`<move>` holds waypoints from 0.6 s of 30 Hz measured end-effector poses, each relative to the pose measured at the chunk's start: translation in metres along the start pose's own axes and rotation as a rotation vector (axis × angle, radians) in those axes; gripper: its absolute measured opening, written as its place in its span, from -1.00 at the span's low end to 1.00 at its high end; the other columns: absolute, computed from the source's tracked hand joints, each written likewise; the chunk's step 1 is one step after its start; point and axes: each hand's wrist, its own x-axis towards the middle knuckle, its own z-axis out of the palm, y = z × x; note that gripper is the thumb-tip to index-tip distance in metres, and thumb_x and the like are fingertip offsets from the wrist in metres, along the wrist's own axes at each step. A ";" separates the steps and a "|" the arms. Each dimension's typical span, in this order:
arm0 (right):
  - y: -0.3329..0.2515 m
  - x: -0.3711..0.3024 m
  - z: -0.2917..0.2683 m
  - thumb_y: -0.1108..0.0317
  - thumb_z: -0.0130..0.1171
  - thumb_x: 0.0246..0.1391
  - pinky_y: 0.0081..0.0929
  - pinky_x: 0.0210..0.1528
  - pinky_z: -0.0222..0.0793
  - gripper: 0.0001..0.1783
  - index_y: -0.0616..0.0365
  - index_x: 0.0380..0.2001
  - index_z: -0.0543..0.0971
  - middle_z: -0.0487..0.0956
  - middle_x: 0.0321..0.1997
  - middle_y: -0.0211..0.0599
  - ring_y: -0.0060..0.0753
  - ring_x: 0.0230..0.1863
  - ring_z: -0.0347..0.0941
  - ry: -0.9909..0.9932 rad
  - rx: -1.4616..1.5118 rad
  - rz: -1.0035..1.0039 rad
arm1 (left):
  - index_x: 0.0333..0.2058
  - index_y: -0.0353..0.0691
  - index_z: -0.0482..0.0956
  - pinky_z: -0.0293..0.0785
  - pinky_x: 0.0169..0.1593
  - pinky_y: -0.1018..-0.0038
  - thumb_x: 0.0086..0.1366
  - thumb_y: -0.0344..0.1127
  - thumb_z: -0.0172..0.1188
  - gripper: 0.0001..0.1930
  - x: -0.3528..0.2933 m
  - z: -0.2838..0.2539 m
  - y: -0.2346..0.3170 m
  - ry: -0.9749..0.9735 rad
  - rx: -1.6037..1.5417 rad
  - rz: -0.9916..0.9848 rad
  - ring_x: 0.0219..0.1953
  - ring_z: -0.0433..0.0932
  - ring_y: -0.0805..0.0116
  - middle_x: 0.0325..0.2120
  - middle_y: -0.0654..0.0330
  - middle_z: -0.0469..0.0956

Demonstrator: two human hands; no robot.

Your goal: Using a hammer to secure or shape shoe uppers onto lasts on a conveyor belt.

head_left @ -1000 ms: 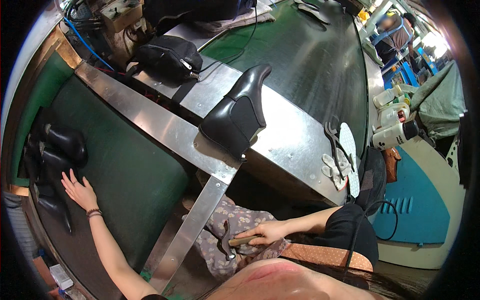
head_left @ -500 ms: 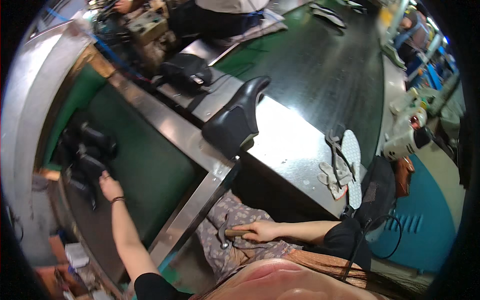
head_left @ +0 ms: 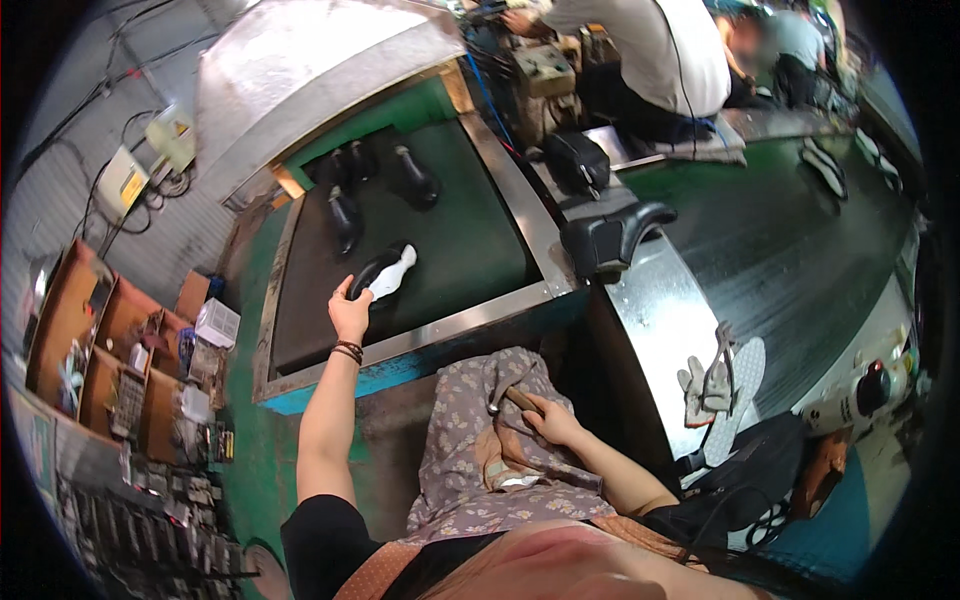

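My left hand (head_left: 349, 310) is closed on the heel end of a black shoe (head_left: 376, 270) with a white underside. That shoe is tipped over the dark conveyor belt (head_left: 460, 250) inside a metal-edged frame. Farther back on the same belt stand several black shoes (head_left: 345, 222), apart from my hand. Above my flowered apron (head_left: 450, 440), my right hand (head_left: 556, 422) grips the wooden handle of a hammer (head_left: 521, 399). Its metal head points toward my left. A black padded stand (head_left: 606, 240) rises beyond the hammer, on the right of the frame.
Gloves (head_left: 693, 392) and a white sole-shaped piece (head_left: 742, 385) lie on the metal ledge (head_left: 650, 310) at right. A second green belt (head_left: 760, 230) runs beyond it, with shoes at its far end. A person (head_left: 675, 60) sits at the back. Wooden shelves (head_left: 105, 370) stand left.
My view has swung left. My left hand, before at the group of shoes, now holds one shoe nearer me, white underside showing. My right hand keeps the hammer over my lap.
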 end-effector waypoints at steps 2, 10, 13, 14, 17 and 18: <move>0.000 -0.003 0.000 0.08 0.08 0.13 -0.13 0.06 0.38 -0.47 -0.01 0.15 0.43 0.56 -0.03 0.07 0.13 0.02 0.47 -0.011 -0.048 0.023 | -0.04 -0.42 0.52 0.50 -0.08 0.49 -0.02 -0.41 0.36 -0.49 0.006 -0.022 0.007 0.060 -0.136 0.033 -0.22 0.60 0.38 -0.24 0.08 0.62; -0.017 -0.006 0.002 0.15 0.14 0.07 -0.14 0.08 0.37 -0.44 -0.03 0.17 0.42 0.54 0.00 0.05 0.12 0.05 0.45 -0.096 -0.151 0.078 | -0.09 -0.22 0.33 0.42 -0.40 0.58 0.04 -0.52 0.40 -0.50 -0.012 -0.106 0.070 0.185 -0.617 0.094 -0.46 0.50 0.48 -0.45 0.18 0.55; -0.024 -0.005 -0.002 0.14 0.15 0.04 -0.13 0.05 0.40 -0.49 -0.03 0.10 0.49 0.56 -0.02 0.02 0.08 0.03 0.48 -0.102 -0.191 0.071 | -0.08 -0.19 0.31 0.44 -0.37 0.58 0.04 -0.57 0.38 -0.49 -0.027 -0.127 0.101 0.137 -0.675 0.214 -0.40 0.52 0.48 -0.44 0.20 0.54; -0.013 -0.002 -0.001 0.14 0.14 0.03 -0.13 0.03 0.41 -0.49 -0.04 0.09 0.49 0.57 -0.04 0.01 0.07 0.00 0.50 -0.083 -0.220 0.075 | -0.07 -0.18 0.31 0.43 -0.37 0.58 0.05 -0.58 0.37 -0.49 -0.035 -0.130 0.120 0.112 -0.710 0.205 -0.39 0.52 0.48 -0.45 0.21 0.54; -0.015 0.006 -0.012 0.11 0.15 0.04 -0.17 -0.02 0.44 -0.53 0.05 0.01 0.54 0.59 -0.09 0.01 0.05 -0.07 0.54 -0.123 -0.208 0.123 | -0.06 -0.17 0.36 0.40 -0.31 0.61 0.11 -0.54 0.33 -0.55 -0.059 -0.159 0.147 0.122 -0.697 0.227 -0.39 0.49 0.54 -0.43 0.29 0.54; -0.019 0.005 -0.014 0.10 0.17 0.04 -0.21 -0.07 0.45 -0.55 0.11 -0.05 0.56 0.63 -0.19 -0.01 -0.04 -0.17 0.58 -0.074 -0.162 0.128 | -0.05 -0.18 0.37 0.37 -0.31 0.64 0.12 -0.55 0.31 -0.57 -0.071 -0.173 0.150 0.155 -0.638 0.227 -0.40 0.47 0.56 -0.43 0.29 0.54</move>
